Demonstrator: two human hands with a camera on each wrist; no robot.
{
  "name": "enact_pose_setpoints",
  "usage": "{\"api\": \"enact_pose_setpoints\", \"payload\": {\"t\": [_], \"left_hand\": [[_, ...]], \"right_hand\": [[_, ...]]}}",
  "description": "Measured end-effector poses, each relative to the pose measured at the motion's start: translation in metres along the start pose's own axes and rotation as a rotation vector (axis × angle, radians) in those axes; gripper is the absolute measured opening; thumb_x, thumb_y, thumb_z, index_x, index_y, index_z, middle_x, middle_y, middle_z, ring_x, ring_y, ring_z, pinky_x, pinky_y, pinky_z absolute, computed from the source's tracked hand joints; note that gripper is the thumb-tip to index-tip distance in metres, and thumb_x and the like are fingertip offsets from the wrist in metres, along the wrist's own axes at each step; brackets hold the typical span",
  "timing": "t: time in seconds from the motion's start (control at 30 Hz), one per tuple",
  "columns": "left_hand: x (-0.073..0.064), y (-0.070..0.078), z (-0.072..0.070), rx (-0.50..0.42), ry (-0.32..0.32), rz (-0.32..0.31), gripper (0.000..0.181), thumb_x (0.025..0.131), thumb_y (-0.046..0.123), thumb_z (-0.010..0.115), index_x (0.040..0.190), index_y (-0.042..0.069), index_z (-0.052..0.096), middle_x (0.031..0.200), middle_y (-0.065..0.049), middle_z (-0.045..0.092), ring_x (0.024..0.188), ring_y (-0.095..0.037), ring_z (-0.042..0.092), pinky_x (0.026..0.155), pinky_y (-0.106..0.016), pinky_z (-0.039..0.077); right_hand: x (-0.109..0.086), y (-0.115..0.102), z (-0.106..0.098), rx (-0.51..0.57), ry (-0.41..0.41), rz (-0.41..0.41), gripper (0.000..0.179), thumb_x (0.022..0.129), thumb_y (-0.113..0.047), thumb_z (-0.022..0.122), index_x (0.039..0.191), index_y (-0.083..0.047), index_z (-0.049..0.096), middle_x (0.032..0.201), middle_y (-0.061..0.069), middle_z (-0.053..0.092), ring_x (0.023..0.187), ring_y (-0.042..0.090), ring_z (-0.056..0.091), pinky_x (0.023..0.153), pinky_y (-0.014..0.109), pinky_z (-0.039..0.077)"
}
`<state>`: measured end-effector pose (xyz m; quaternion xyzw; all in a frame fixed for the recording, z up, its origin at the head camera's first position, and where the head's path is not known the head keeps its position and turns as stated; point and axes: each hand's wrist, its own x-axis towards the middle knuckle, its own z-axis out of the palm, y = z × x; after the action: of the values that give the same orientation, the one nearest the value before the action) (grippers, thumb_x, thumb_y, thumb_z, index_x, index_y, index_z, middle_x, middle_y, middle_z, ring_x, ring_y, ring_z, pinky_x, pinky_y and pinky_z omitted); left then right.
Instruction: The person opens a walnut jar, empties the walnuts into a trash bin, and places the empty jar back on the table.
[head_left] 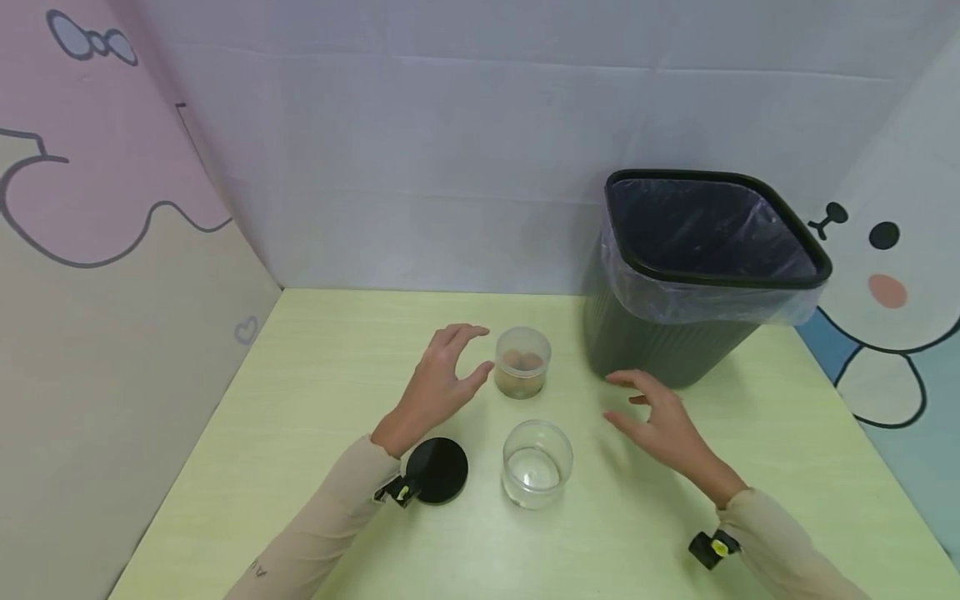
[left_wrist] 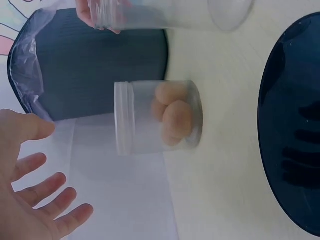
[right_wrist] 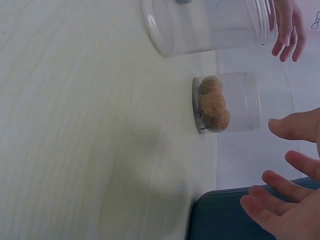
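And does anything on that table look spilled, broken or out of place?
Nothing looks spilled or broken: the near jar and far jar stand upright, the black disc lies flat. The one mild oddity is the lined bin standing on the table, an unusual place for one.

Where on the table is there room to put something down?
The table has a wide bare patch between the left wall and left hand, and another between the right hand and right wall. The middle is crowded: the jar of brown balls, clear jar and black disc sit close together.

The front jar looks smooth, glossy plastic.
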<state>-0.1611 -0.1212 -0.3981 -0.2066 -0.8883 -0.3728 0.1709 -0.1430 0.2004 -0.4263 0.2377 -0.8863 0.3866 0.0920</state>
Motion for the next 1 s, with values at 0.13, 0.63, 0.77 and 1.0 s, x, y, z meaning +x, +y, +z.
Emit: {"api": "enact_pose_setpoints", "payload": {"t": [0.13, 0.63, 0.77, 1.0], "left_hand": [[0.004, -0.007, 0.004, -0.016, -0.016, -0.015, 0.042, 0.087, 0.021, 0.069, 0.125, 0.011, 0.057, 0.125, -0.005, 0.053, 0.119, -0.022, 0.045, 0.096, -0.042, 0.042], [0.02, -0.027, 0.013, -0.107, -0.106, -0.022, 0.051, 0.085, 0.025, 0.071, 0.13, 0.011, 0.053, 0.129, -0.003, 0.052, 0.113, -0.022, 0.05, 0.089, -0.039, 0.046], [0.025, -0.033, 0.02, -0.127, -0.146, -0.027, 0.055, 0.084, 0.027, 0.072, 0.132, 0.013, 0.052, 0.13, -0.002, 0.051, 0.112, -0.02, 0.049, 0.088, -0.039, 0.047], [0.033, -0.036, 0.027, -0.186, -0.206, -0.053, 0.059, 0.082, 0.031, 0.073, 0.135, 0.018, 0.049, 0.134, 0.001, 0.049, 0.115, -0.018, 0.048, 0.09, -0.042, 0.046]], "right_hand": [[0.006, 0.002, 0.003, 0.053, -0.001, 0.003, 0.047, 0.079, -0.007, 0.077, 0.121, -0.005, 0.057, 0.118, 0.011, 0.059, 0.109, 0.032, 0.056, 0.08, 0.045, 0.051], [0.031, 0.011, 0.028, 0.254, -0.077, 0.105, 0.059, 0.076, -0.013, 0.08, 0.126, -0.003, 0.049, 0.125, 0.023, 0.053, 0.114, 0.037, 0.053, 0.085, 0.053, 0.047], [0.036, 0.013, 0.035, 0.32, -0.092, 0.144, 0.062, 0.076, -0.011, 0.08, 0.128, -0.002, 0.048, 0.125, 0.024, 0.052, 0.114, 0.038, 0.053, 0.086, 0.054, 0.046], [0.048, 0.013, 0.049, 0.423, -0.116, 0.199, 0.07, 0.075, -0.008, 0.08, 0.132, 0.003, 0.042, 0.127, 0.028, 0.05, 0.115, 0.044, 0.051, 0.089, 0.054, 0.045]]}}
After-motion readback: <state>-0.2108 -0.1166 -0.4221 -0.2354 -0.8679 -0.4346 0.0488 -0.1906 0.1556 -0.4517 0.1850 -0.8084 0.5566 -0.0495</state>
